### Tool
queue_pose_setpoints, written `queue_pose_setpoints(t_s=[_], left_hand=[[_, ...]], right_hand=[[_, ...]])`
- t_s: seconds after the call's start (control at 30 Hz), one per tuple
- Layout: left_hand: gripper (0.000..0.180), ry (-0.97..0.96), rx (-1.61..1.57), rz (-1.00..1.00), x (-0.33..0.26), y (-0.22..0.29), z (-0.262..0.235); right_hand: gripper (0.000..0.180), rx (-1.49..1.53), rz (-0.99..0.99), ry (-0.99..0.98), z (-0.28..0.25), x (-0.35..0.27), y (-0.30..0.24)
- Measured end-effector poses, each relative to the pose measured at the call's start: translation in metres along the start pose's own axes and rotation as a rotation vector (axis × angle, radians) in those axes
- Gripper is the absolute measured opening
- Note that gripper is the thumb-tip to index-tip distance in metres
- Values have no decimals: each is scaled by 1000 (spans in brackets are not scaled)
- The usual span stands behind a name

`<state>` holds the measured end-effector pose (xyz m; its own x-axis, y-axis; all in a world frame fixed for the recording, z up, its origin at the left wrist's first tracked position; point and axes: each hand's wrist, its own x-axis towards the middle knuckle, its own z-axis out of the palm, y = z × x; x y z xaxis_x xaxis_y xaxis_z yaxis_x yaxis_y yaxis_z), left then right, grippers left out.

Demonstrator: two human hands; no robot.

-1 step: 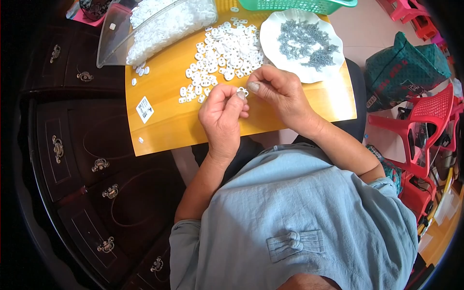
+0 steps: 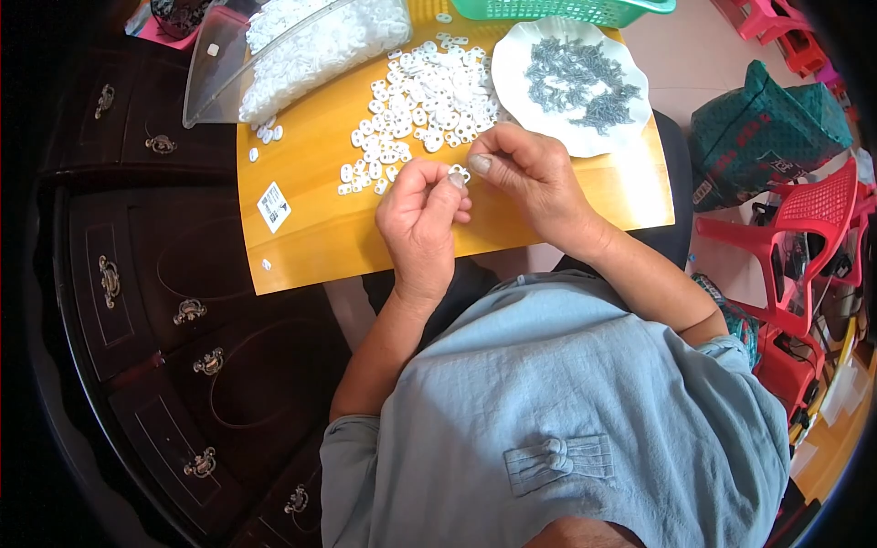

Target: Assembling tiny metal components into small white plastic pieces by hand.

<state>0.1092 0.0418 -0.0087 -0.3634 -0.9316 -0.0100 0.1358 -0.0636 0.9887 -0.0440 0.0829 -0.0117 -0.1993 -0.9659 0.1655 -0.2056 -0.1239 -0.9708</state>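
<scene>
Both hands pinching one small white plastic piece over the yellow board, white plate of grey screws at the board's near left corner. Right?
Not quite. The head view shows the white plate of grey screws at the yellow board's far right corner. The rest holds: left hand and right hand pinch one small white plastic piece over the board.

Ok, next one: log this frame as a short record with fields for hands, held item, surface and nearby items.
left hand: pinches a small white part
right hand: fingertips on the same part
surface: yellow board
loose pile: white parts beyond the hands
plate: white, holding grey screws
clear bin: far left, full of white parts
basket: green, far edge
</scene>
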Motion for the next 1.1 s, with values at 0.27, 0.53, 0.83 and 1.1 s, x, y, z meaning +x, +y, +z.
queue_pose_setpoints(t_s=[0.27,0.53,0.83,1.1], left_hand=[[9,-7,35,7,0,-2,0],[9,-7,41,10,-1,-1,1],[7,-14,62,37,-2,-1,1],[5,-27,129,77,-2,-3,0]], right_hand=[[11,3,-11,-9,0,-2,0],[11,-33,-33,-7,-1,-2,0],[11,-8,-37,2,-1,-3,0],[11,-101,-94,-15,-3,-2,0]])
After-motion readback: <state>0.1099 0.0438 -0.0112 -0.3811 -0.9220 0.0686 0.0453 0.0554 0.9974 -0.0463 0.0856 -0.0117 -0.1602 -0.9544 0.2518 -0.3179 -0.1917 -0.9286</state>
